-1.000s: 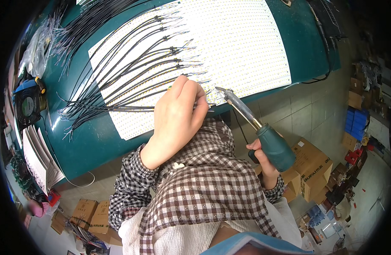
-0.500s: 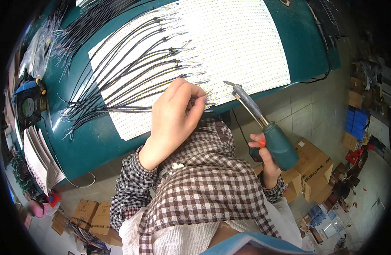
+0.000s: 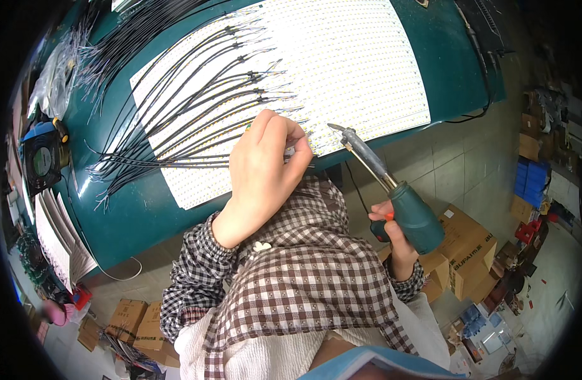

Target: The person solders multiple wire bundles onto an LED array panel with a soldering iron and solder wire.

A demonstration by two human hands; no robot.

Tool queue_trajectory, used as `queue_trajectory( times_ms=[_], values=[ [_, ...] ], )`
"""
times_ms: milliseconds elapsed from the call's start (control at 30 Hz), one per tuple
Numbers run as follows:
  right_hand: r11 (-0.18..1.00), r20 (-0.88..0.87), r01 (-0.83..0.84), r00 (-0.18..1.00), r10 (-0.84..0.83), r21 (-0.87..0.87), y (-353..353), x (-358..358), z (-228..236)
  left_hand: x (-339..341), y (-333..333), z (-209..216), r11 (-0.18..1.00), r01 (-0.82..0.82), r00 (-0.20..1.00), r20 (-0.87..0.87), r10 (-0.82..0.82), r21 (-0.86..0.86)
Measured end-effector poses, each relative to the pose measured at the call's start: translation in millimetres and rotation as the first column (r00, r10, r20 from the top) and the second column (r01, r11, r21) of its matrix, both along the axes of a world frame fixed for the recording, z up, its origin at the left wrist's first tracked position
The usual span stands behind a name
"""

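My left hand rests over the near edge of a white LED board, its thumb and fingers pinched at the thin wire end of a cable; the fingers partly hide the grip. Several black cables lie across the board's left part, their thin wires fanned out in a row toward its middle. In my right hand is a green-handled soldering gun. It is tilted up and to the left, with its dark tip above the board's near edge, just right of my left fingers.
The board lies on a green table. A bundle of dark cables is at the far left, near a clear plastic bag. A small fan stands at the left edge. Cardboard boxes sit on the floor to the right.
My left fingers have shifted slightly right and opened a little in their curl. The soldering gun's tip has moved slightly left and down, closer to them. The board has slid slightly left.
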State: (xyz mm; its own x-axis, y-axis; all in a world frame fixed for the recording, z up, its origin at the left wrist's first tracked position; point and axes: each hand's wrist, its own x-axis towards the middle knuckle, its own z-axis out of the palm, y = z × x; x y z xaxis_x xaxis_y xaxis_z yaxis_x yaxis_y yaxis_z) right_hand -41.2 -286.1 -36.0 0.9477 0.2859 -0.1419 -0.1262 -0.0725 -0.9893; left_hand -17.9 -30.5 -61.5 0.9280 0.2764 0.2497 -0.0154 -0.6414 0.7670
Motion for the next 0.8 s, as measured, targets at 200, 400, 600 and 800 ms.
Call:
queue_trajectory(
  times_ms=[200,400,600,800],
  values=[
    [0.997,0.038,-0.014,0.999,0.017,-0.08,-3.2,-1.5,-1.9,-0.5,-2.4,-1.9,1.0,-0.007,1.0,0.03,0.006,0.028],
    [0.997,0.061,-0.01,0.998,0.014,-0.073,-1.9,-2.4,-2.4,-1.0,-2.0,-1.4,1.0,0.007,1.0,0.023,-0.007,0.017],
    [0.996,0.06,-0.038,0.997,0.043,-0.085,-3.3,-3.0,-5.3,-2.0,-3.2,-4.0,0.999,-0.012,0.999,0.03,0.01,0.051],
    [0.995,0.077,-0.045,0.996,0.052,-0.09,-0.3,-2.3,-3.8,-2.5,-2.1,-1.1,0.996,0.0,1.0,0.021,-0.002,0.088]
  ],
)
